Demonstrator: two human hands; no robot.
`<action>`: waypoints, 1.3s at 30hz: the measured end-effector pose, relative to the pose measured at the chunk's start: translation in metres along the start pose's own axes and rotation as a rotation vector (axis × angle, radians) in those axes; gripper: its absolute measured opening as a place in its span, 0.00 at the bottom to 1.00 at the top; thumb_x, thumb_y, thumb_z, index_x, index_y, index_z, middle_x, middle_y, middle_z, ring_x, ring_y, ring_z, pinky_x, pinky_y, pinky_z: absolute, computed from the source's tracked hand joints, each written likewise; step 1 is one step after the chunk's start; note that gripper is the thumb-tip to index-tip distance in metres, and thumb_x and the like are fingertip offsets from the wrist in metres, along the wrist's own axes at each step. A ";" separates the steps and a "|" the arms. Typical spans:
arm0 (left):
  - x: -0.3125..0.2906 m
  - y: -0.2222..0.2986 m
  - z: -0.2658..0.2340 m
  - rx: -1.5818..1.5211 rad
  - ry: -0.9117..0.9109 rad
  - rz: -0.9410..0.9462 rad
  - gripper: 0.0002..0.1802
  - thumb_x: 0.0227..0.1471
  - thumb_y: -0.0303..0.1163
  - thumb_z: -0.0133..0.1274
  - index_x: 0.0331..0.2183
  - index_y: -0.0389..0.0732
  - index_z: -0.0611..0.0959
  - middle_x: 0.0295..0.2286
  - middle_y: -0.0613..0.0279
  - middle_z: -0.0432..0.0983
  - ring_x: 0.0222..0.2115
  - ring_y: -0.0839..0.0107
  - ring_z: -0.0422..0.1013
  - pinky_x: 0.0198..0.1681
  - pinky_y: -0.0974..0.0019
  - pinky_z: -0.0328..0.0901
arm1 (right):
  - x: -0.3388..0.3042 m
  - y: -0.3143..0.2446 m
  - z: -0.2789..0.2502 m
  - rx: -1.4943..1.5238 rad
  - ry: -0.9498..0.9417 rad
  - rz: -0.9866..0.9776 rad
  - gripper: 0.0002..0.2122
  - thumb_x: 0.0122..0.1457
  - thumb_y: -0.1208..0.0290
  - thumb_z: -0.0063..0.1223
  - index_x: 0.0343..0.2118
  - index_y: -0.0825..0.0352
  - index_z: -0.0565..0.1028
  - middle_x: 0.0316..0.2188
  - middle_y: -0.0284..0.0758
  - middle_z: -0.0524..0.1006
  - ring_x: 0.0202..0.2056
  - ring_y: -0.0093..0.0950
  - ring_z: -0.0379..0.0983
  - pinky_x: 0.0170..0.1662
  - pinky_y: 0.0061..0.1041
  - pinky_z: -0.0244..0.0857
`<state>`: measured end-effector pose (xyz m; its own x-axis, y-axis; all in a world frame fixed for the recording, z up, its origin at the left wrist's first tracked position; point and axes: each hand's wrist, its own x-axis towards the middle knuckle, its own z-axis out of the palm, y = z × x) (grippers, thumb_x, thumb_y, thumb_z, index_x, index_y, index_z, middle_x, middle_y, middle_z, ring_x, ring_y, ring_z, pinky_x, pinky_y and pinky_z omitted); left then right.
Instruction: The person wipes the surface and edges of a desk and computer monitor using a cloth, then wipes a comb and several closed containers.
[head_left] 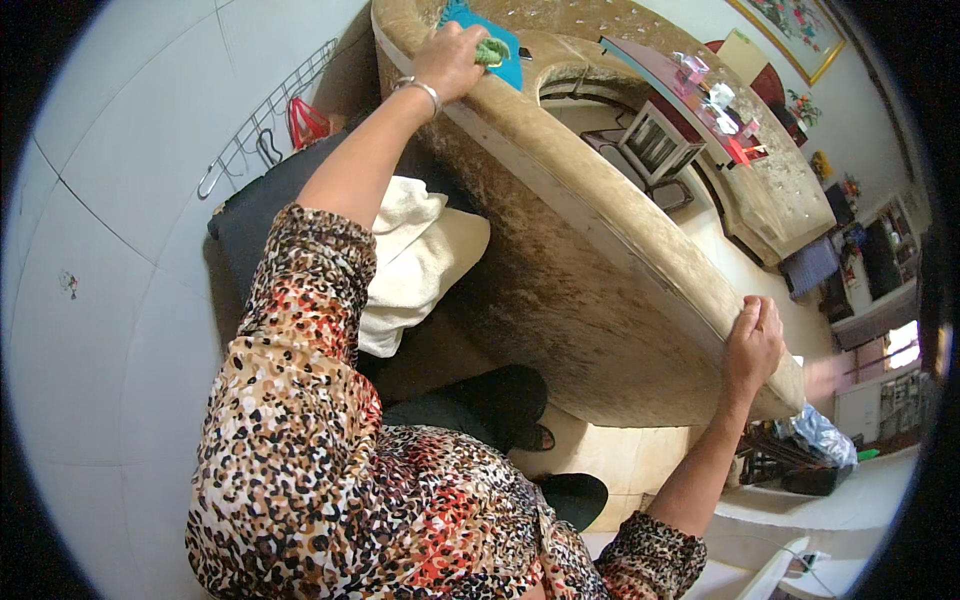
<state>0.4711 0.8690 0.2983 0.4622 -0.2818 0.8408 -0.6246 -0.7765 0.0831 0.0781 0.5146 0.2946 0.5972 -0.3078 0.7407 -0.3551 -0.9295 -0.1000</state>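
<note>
A brown plush sofa (pixel 600 170) stretches diagonally before me, its padded back edge running from top left to lower right. My left hand (pixel 450 62), a bangle on its wrist, is closed on a crumpled green cloth (pixel 492 52) at the far end of that edge. Just beside the cloth lies a bright blue fabric piece (pixel 507 72), partly hidden by my hand. At the near right end, my right hand (pixel 755 340) is closed over the sofa's edge, its fingers curled on the far side.
White towels (pixel 410 265) lie on a dark padded seat (pixel 235 225) to my left, below a wire hook rack (pixel 270 125) on the tiled wall. Beyond the sofa stand a long table (pixel 665 75) with small items and a wooden stool (pixel 655 140). Plastic-wrapped clutter (pixel 820 435) sits at right.
</note>
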 end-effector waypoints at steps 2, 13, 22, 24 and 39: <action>-0.006 0.010 0.001 -0.046 -0.030 0.002 0.19 0.47 0.34 0.62 0.44 0.51 0.79 0.36 0.54 0.71 0.38 0.52 0.72 0.42 0.52 0.69 | 0.001 -0.006 0.002 -0.023 -0.005 0.014 0.12 0.64 0.64 0.41 0.31 0.64 0.75 0.30 0.39 0.77 0.36 0.41 0.74 0.40 0.40 0.64; -0.024 0.202 -0.014 -0.837 -0.217 0.335 0.22 0.39 0.36 0.67 0.40 0.47 0.81 0.33 0.53 0.75 0.38 0.52 0.70 0.43 0.54 0.65 | 0.012 0.003 0.006 0.254 -0.123 0.109 0.14 0.63 0.61 0.51 0.48 0.62 0.75 0.47 0.41 0.77 0.46 0.35 0.74 0.49 0.35 0.65; -0.026 0.329 -0.045 -1.476 -0.614 0.515 0.42 0.61 0.63 0.39 0.63 0.40 0.64 0.54 0.42 0.68 0.58 0.52 0.61 0.62 0.57 0.54 | -0.016 -0.047 -0.029 1.261 -0.004 0.262 0.31 0.58 0.76 0.56 0.64 0.66 0.57 0.57 0.37 0.66 0.55 0.28 0.65 0.57 0.26 0.61; -0.019 0.322 -0.044 -1.073 -0.464 0.602 0.33 0.62 0.59 0.41 0.57 0.45 0.73 0.49 0.47 0.73 0.52 0.50 0.67 0.56 0.55 0.61 | -0.022 -0.030 -0.051 1.351 0.042 0.448 0.22 0.57 0.79 0.52 0.57 0.70 0.67 0.48 0.37 0.73 0.46 0.26 0.72 0.48 0.25 0.69; -0.016 0.289 0.010 -0.475 -0.719 0.584 0.25 0.61 0.51 0.37 0.40 0.45 0.82 0.40 0.53 0.80 0.42 0.51 0.76 0.46 0.47 0.68 | 0.035 -0.051 0.033 0.587 0.224 -0.041 0.12 0.51 0.72 0.60 0.39 0.65 0.74 0.33 0.43 0.76 0.38 0.41 0.75 0.43 0.36 0.68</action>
<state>0.2891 0.6433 0.3037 0.1768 -0.9330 0.3134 -0.9833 -0.1533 0.0984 0.1410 0.5445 0.3042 0.4141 -0.2789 0.8664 0.1566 -0.9159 -0.3696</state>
